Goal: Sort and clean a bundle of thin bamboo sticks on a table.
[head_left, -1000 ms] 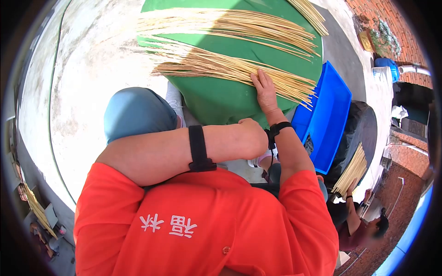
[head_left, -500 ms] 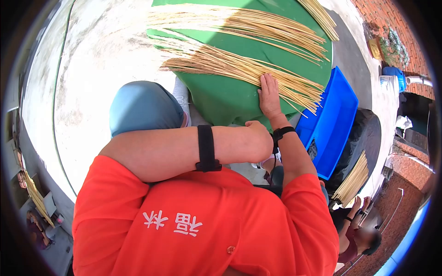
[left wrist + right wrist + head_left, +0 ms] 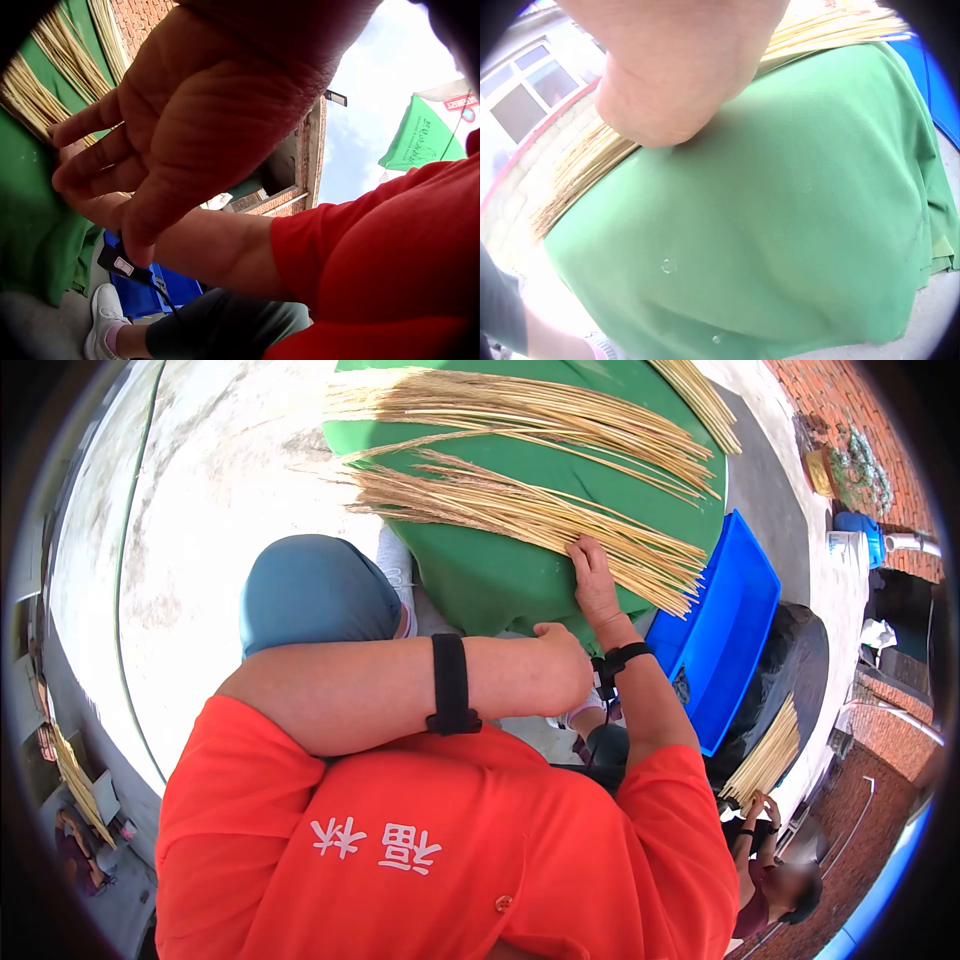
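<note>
A bundle of long straw-coloured stalks with feathery ends on the left lies over a green cloth. My right hand is at the near edge of this bundle, its fingertips touching the stalks. In the right wrist view only the broad, blurred base of that hand shows, above the cloth, and its fingers are hidden. My left arm crosses in front of my body. The left hand hangs near the right wrist, holding nothing. Its palm fills much of the left wrist view, fingers relaxed.
A second bundle of stalks lies farther back on the cloth, and a third at the far right. Beside the cloth stands a blue tub. More stalks lie on black plastic near another person.
My right hand has drawn back to the bundle's near edge, its fingers less spread over the stalks. The stalks lie slightly rearranged. My left hand has stayed nearly still.
</note>
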`<state>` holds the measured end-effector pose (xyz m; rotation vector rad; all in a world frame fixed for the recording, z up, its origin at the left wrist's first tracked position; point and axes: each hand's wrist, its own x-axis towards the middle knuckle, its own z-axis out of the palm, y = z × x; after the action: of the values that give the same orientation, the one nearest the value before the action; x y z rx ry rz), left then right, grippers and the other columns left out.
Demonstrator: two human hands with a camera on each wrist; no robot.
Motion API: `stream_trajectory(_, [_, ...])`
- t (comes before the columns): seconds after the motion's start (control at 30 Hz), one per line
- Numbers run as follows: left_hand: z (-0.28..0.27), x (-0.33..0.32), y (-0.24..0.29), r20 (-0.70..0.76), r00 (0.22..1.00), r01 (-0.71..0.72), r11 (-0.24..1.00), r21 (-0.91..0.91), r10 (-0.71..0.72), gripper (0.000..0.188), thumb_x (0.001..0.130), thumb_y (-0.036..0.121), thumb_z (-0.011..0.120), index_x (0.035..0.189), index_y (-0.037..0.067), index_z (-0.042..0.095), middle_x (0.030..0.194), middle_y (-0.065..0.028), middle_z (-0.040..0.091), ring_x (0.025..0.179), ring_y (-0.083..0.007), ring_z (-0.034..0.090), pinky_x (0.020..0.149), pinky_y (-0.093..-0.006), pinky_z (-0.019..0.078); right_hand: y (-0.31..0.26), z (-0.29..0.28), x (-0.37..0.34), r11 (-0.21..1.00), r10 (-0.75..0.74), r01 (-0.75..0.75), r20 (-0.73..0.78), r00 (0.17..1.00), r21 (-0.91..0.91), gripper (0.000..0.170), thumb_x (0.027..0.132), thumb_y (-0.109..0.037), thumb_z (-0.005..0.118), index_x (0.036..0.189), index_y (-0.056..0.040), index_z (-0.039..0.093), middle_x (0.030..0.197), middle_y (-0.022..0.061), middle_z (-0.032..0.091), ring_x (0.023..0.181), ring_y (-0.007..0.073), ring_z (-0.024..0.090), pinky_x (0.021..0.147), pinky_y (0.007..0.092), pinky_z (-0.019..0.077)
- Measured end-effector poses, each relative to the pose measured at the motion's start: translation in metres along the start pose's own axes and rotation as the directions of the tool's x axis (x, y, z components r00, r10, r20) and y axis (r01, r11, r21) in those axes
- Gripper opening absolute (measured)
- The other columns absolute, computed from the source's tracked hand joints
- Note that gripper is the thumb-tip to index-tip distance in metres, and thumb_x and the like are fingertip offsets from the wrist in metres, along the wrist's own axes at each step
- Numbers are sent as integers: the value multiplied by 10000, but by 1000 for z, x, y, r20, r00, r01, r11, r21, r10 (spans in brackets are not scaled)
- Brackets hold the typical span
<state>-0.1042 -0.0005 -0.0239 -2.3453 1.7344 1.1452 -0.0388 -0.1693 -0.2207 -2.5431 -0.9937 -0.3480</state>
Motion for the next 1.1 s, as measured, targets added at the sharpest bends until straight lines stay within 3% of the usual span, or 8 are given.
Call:
stream_trajectory(0.07, [-4,0,1,85,996,28,999,18,-29,410,713,264,732,1092,126,659,1098,-29,652,974,-261,627,845,-462,473,6,-1,1,999,45,-45,8,999,-5,373,705,40,532,1075,-5,533,1054,157,487,1019,327,501,888,356,450])
stream_trajectory(0.27, [1,7,2,103,994,37,995,90,-46,452,707,278,741,1123,133,643,1084,-13,655,963,-258,629,840,-449,468,7,-8,-1,1000,2,-1,76,997,-2,336,718,22,536,1052,-16,545,1038,146,493,1026,319,504,867,357,460])
stream_trajectory(0.37, [3,5,2,48,998,47,999,10,-48,342,657,183,734,981,81,692,992,-100,678,910,-262,643,864,-489,438,7,-14,1,998,27,-24,76,997,-50,334,716,11,540,1047,-28,559,1022,141,501,1021,317,510,866,366,461])
stream_trajectory(0.6, [25,38,1,119,993,11,1000,6,-12,333,666,193,737,985,108,694,996,-82,676,914,-259,638,860,-495,430,3,-29,-4,972,-44,64,96,994,-226,405,709,-19,542,1096,-126,593,1003,108,528,951,287,528,807,360,471])
stream_trajectory(0.67, [43,60,9,272,937,155,958,241,-220,364,821,279,632,1133,99,588,1055,-34,644,1036,-223,556,956,-386,366,4,-32,-10,966,-4,40,138,990,-255,422,711,-29,541,1112,-148,593,987,94,534,921,273,532,786,356,473])
stream_trajectory(0.8, [26,40,6,276,944,117,967,226,-179,367,843,295,598,1148,93,572,1053,-35,639,1015,-218,553,954,-394,365,8,-29,-14,983,80,-45,191,978,-177,383,721,-45,556,1088,-148,590,926,59,539,861,249,535,731,356,472])
stream_trajectory(0.87, [13,15,3,66,998,23,999,33,-25,331,682,194,728,1000,111,689,1002,-77,672,922,-262,632,846,-513,431,7,-29,-12,985,84,-55,169,982,-166,356,720,-47,565,1062,-145,591,907,52,540,855,246,536,721,354,473])
stream_trajectory(1.1, [15,20,2,89,996,7,998,56,-12,325,684,195,726,998,120,691,1007,-71,671,920,-259,631,843,-515,432,8,-30,-9,983,104,-72,195,975,-166,168,748,-94,618,910,-131,592,873,49,542,838,251,533,662,358,478])
